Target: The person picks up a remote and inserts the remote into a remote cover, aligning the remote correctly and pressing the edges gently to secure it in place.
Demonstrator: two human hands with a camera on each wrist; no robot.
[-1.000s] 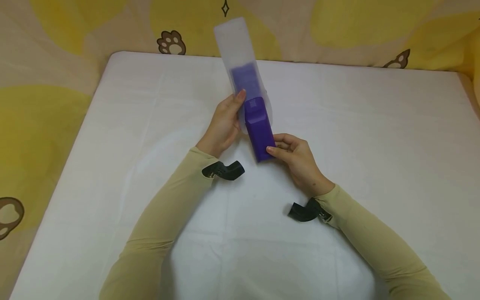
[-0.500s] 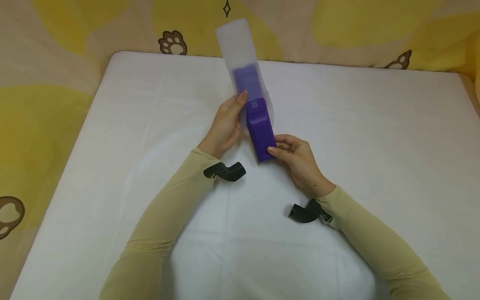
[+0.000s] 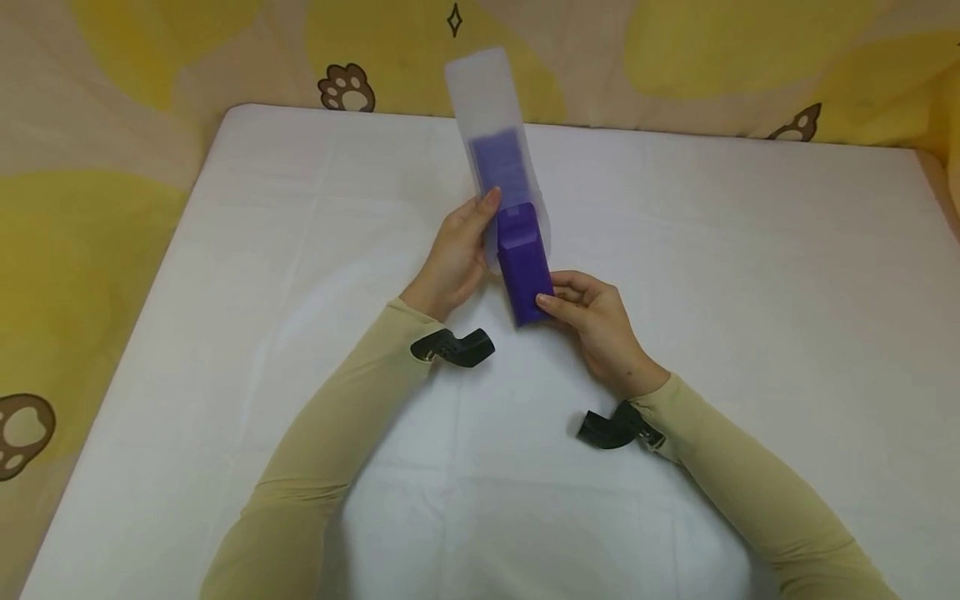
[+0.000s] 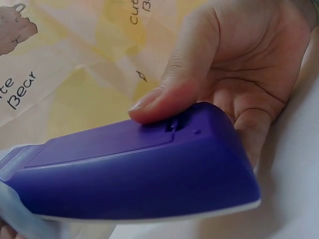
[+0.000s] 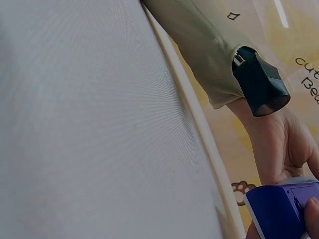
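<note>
Above the middle of the white table (image 3: 225, 275), a purple case (image 3: 522, 271) half inside a clear sleeve (image 3: 487, 108) is gripped by the left hand (image 3: 453, 254) and pinched at its near end by the right hand (image 3: 592, 321); jamming is risked if tilted.

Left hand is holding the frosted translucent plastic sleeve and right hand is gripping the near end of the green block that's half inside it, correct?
Not quite: the block is purple, not green, as the head view shows. The rest stands: the left hand holds the frosted translucent plastic sleeve, and the right hand grips the block's near end.
</note>
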